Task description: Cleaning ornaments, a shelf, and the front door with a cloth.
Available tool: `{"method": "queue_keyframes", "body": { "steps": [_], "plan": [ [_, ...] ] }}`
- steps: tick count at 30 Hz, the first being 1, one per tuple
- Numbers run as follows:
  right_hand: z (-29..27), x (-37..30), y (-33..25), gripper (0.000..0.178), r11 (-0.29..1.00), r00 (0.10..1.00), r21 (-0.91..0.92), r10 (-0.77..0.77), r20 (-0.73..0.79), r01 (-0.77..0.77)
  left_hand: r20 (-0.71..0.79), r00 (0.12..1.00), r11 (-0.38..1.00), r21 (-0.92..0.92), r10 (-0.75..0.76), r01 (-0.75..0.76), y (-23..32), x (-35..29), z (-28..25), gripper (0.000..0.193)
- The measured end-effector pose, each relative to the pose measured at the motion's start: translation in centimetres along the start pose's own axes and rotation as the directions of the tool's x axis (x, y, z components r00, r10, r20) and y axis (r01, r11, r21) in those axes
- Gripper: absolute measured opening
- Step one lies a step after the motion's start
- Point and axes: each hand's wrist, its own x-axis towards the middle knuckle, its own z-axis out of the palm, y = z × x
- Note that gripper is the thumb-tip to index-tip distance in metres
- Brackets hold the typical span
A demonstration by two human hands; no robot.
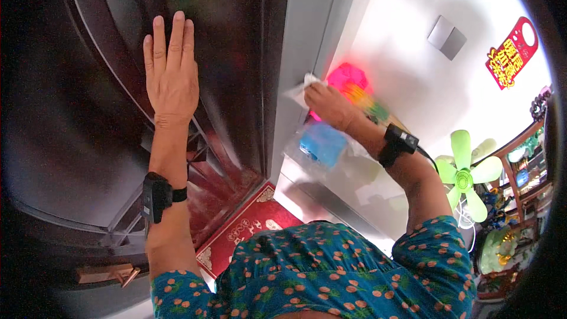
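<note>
My left hand lies flat on the dark brown door, fingers together and pointing up, holding nothing. My right hand presses a white cloth against the grey door frame beside the door's edge. Each wrist carries a black band. Behind the right hand hangs a clear plastic bag with pink, blue and green items, blurred.
A red patterned mat lies on the floor below the door. A brass door handle sticks out at lower left. A grey wall switch, a red hanging sign, a green fan and a cluttered shelf stand to the right.
</note>
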Motion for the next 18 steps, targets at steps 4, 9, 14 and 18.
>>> {"method": "queue_keyframes", "body": {
  "steps": [4, 9, 14, 18],
  "plan": [
    [2.0, -0.9, -0.4, 0.026, 0.964, 0.986, 0.211, -0.165, 0.010, 0.159, 0.037, 0.999, 1.000, 0.024, -0.004, 0.003, -0.2, 0.1, -0.2, 0.064],
    [-5.3, 2.1, 5.8, 0.025, 0.996, 0.984, -0.042, -0.079, -0.157, 0.073, 0.101, 0.995, 0.999, 0.042, -0.022, 0.018, 0.5, 0.8, -1.5, 0.063],
    [-8.5, 4.2, 7.3, 0.020, 0.870, 0.787, 0.348, 0.473, -0.395, -0.348, 0.053, 0.999, 1.000, 0.000, 0.002, -0.002, 0.3, -0.2, -1.3, 0.061],
    [-7.6, 4.1, 5.7, 0.023, 0.791, 0.805, 0.422, 0.558, -0.202, -0.442, 0.079, 0.996, 0.999, 0.029, 0.038, -0.040, 0.7, 0.0, -0.8, 0.061]
  ]
}}
